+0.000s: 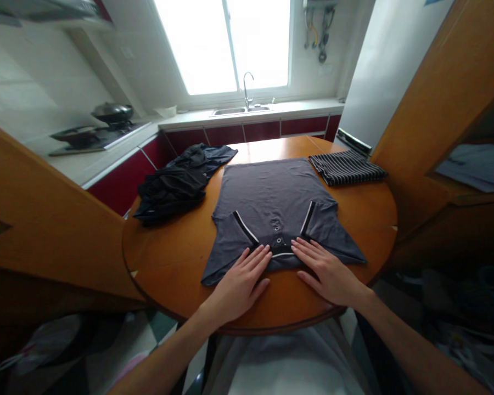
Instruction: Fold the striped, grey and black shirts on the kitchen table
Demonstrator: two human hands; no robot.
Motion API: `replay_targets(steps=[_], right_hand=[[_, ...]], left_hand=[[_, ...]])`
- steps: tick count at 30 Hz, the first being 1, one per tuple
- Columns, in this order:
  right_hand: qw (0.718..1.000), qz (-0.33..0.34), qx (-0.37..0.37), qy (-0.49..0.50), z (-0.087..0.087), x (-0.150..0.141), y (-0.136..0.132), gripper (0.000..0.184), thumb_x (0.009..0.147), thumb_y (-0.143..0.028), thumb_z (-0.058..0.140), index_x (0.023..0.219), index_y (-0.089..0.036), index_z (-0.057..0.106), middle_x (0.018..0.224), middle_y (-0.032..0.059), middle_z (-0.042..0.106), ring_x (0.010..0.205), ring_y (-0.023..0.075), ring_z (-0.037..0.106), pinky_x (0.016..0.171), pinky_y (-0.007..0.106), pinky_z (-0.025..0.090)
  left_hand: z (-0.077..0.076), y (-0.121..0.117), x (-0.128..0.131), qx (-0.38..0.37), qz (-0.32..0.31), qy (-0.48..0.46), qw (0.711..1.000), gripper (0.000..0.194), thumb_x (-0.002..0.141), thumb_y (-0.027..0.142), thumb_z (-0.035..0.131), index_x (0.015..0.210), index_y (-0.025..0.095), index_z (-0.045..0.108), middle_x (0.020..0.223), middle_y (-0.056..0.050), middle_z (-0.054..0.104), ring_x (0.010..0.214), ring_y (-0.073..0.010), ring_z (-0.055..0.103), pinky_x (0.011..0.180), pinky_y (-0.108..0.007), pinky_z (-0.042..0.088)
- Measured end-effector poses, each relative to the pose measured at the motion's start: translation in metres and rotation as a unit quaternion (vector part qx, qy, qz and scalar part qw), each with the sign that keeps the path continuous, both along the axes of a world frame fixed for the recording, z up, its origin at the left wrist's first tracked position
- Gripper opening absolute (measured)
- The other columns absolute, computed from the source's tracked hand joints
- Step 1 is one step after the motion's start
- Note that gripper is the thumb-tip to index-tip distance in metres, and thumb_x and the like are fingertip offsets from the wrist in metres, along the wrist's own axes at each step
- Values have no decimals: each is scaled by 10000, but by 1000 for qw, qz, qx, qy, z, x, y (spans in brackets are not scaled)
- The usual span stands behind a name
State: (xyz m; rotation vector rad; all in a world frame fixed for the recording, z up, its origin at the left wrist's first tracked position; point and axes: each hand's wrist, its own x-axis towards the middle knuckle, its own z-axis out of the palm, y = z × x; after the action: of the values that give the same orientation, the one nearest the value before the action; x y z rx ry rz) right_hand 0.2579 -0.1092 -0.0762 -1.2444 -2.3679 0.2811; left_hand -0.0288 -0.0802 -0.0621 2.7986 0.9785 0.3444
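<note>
A dark grey polo shirt (271,203) lies spread flat on a round wooden table (173,263), its collar and buttons toward me. My left hand (241,282) rests flat with fingers stretched out, fingertips on the shirt's collar edge left of the buttons. My right hand (327,271) lies flat the same way, fingertips on the collar edge right of the buttons. Neither hand grips anything.
A heap of black clothes (177,184) sits at the table's left back. A folded black-and-white striped garment (346,167) lies at the right back. Behind are a kitchen counter with sink (241,109), a stove with pans (94,131), and wooden panels on both sides.
</note>
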Motion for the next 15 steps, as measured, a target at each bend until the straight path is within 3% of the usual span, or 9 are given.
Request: replay_targets(steps=[15], right_hand=[[1000,1,2,2,-1,0,0,618,979,-255,525,1574,-239,357,1600,75,402,1507,247,307,1225,521,317]], left_hand=[[-1,1,-1,4,-1,-8,1000,618,1032,285,466,1608,258,245,1642,-64,313,1530,-208,251,1254,-465,262]])
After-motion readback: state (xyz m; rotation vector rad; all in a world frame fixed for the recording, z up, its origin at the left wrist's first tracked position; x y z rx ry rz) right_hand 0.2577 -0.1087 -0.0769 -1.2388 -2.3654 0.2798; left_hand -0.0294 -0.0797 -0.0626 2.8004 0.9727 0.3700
